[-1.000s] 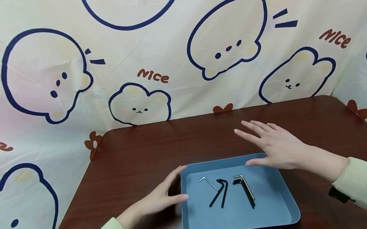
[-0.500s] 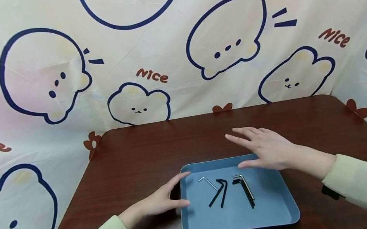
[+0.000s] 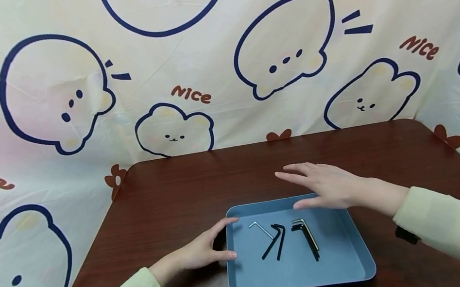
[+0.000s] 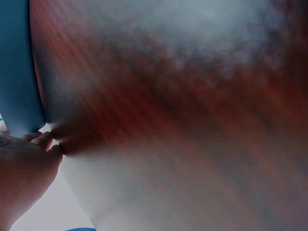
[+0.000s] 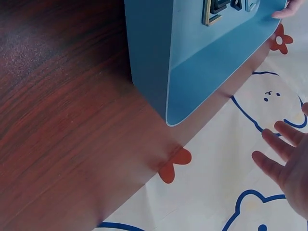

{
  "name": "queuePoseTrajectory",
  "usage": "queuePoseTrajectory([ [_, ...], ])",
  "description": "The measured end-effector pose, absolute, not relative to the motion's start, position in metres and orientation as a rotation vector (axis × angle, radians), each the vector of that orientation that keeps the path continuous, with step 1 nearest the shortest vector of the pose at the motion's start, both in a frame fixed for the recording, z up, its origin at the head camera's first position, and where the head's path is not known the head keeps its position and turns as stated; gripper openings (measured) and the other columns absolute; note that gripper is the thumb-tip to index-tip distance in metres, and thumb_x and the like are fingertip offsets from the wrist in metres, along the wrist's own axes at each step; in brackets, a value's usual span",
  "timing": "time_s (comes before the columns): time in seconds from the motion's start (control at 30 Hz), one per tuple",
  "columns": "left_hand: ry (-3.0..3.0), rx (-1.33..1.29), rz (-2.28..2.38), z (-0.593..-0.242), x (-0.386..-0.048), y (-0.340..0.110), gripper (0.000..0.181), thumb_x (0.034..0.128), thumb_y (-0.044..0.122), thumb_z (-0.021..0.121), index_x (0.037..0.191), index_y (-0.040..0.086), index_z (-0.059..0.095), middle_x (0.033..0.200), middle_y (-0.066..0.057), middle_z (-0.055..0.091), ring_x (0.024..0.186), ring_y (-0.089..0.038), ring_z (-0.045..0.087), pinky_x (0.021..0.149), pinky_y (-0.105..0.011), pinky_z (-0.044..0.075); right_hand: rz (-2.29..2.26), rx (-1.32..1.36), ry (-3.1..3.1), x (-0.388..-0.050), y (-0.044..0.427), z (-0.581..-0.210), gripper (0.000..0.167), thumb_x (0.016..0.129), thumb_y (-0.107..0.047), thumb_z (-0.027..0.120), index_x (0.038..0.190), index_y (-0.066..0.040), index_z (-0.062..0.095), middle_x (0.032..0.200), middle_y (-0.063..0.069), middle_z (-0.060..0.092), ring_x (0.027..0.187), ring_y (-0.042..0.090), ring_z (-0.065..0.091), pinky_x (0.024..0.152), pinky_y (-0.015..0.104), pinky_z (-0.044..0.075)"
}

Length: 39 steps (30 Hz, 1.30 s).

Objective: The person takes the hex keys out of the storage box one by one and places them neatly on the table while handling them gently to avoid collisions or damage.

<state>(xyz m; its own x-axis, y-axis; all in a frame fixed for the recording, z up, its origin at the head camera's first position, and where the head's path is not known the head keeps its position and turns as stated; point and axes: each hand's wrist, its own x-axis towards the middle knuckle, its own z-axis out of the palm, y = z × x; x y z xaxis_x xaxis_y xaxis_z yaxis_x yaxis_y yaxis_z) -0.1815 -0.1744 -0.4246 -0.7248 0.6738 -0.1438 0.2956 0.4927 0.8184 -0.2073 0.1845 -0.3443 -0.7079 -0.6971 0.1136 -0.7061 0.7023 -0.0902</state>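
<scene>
A blue tray (image 3: 344,264) holds several L-shaped hex keys. On its left side lie a silver hex key (image 3: 262,230) and two black hex keys (image 3: 272,247). Right of centre, a brass-toned hex key (image 3: 311,236) lies close against black hex keys (image 3: 307,241). My left hand (image 3: 198,252) is at the tray's left wall, thumb and forefinger spread over the rim; firm contact is hard to tell. Fingers spread, my right hand (image 3: 328,186) hovers over the tray's back right rim and holds nothing. In the right wrist view the right hand (image 5: 291,166) appears apart from the tray (image 5: 202,91).
The tray sits on a dark reddish-brown wooden table (image 3: 166,191). A pale cloth (image 3: 218,57) printed with blue-outlined cartoon animals hangs behind the table and along both sides.
My right hand has moved left and slightly down above the tray's back edge. The left hand has shifted slightly, its forefinger dropping a little lower. The tray and hex keys stay in place.
</scene>
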Motion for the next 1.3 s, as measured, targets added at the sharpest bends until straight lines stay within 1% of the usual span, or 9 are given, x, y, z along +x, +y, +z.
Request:
queuePoseTrajectory([
  [0.13,2.293,0.800,1.133,-0.425,-0.181,-0.174,0.074,0.0892,0.029,0.073,0.150,0.023,0.032,0.150,-0.006,0.034,0.136,-0.024,0.032,0.108,-0.053,0.024,0.221,1.206,-2.823,-0.211,0.183,-0.346,0.078,0.089,-0.063,0.057,0.152,-0.024,0.034,0.147,0.011,0.040,0.128,0.032,0.045,0.093,0.053,0.045],
  [0.37,2.301,0.786,1.130,-0.426,-0.181,-0.174,0.073,0.0888,0.029,0.074,0.149,0.025,0.032,0.150,-0.006,0.035,0.135,-0.024,0.033,0.108,-0.053,0.024,0.307,1.245,-2.838,-0.214,0.179,-0.348,0.076,0.088,-0.053,0.065,0.152,-0.024,0.035,0.146,0.008,0.043,0.126,0.029,0.047,0.092,0.052,0.046],
  [0.5,2.304,0.785,1.131,-0.426,-0.181,-0.175,0.073,0.0887,0.030,0.074,0.149,0.025,0.032,0.150,-0.006,0.035,0.135,-0.024,0.033,0.108,-0.054,0.024,0.391,1.240,-2.866,-0.214,0.175,-0.351,0.076,0.088,-0.053,0.065,0.151,-0.022,0.036,0.145,0.009,0.043,0.125,0.029,0.048,0.091,0.053,0.046],
  [0.67,2.303,0.778,1.129,-0.426,-0.181,-0.175,0.074,0.0885,0.030,0.074,0.149,0.027,0.032,0.150,-0.006,0.035,0.135,-0.024,0.033,0.108,-0.054,0.024,0.586,1.240,-2.923,-0.214,0.170,-0.354,0.075,0.089,-0.052,0.065,0.151,-0.023,0.035,0.144,0.007,0.044,0.126,0.027,0.047,0.092,0.053,0.045],
  [0.77,2.302,0.777,1.126,-0.426,-0.181,-0.174,0.074,0.0886,0.030,0.074,0.150,0.027,0.031,0.150,-0.006,0.034,0.135,-0.025,0.033,0.108,-0.055,0.024,0.719,1.271,-2.917,-0.214,0.166,-0.357,0.074,0.088,-0.045,0.069,0.150,-0.019,0.037,0.142,0.006,0.046,0.125,0.025,0.048,0.093,0.051,0.045],
  [0.9,2.299,0.779,1.128,-0.426,-0.181,-0.174,0.075,0.0888,0.029,0.073,0.150,0.026,0.031,0.150,-0.007,0.034,0.135,-0.026,0.033,0.107,-0.056,0.024,0.870,1.325,-2.876,-0.214,0.160,-0.359,0.070,0.087,-0.035,0.074,0.146,-0.014,0.043,0.135,0.007,0.054,0.121,0.022,0.053,0.094,0.047,0.046],
  [1.1,2.292,0.780,1.129,-0.426,-0.181,-0.173,0.074,0.0891,0.029,0.073,0.150,0.026,0.031,0.150,-0.008,0.034,0.136,-0.027,0.032,0.108,-0.056,0.023,1.017,1.365,-2.830,-0.214,0.153,-0.363,0.059,0.088,-0.025,0.074,0.140,-0.009,0.049,0.127,0.012,0.060,0.116,0.024,0.057,0.093,0.045,0.047],
  [1.17,2.291,0.777,1.127,-0.426,-0.181,-0.173,0.074,0.0892,0.029,0.073,0.150,0.026,0.031,0.150,-0.009,0.034,0.136,-0.027,0.032,0.107,-0.056,0.023,1.040,1.370,-2.827,-0.214,0.150,-0.364,0.057,0.089,-0.025,0.073,0.139,-0.008,0.051,0.125,0.011,0.060,0.115,0.023,0.057,0.092,0.044,0.048],
  [1.3,2.289,0.761,1.119,-0.426,-0.182,-0.173,0.075,0.0894,0.029,0.073,0.150,0.026,0.030,0.151,-0.010,0.033,0.135,-0.028,0.033,0.107,-0.058,0.023,1.069,1.392,-2.827,-0.215,0.145,-0.368,0.054,0.091,-0.029,0.071,0.138,-0.009,0.052,0.124,0.010,0.061,0.113,0.024,0.057,0.091,0.046,0.048],
])
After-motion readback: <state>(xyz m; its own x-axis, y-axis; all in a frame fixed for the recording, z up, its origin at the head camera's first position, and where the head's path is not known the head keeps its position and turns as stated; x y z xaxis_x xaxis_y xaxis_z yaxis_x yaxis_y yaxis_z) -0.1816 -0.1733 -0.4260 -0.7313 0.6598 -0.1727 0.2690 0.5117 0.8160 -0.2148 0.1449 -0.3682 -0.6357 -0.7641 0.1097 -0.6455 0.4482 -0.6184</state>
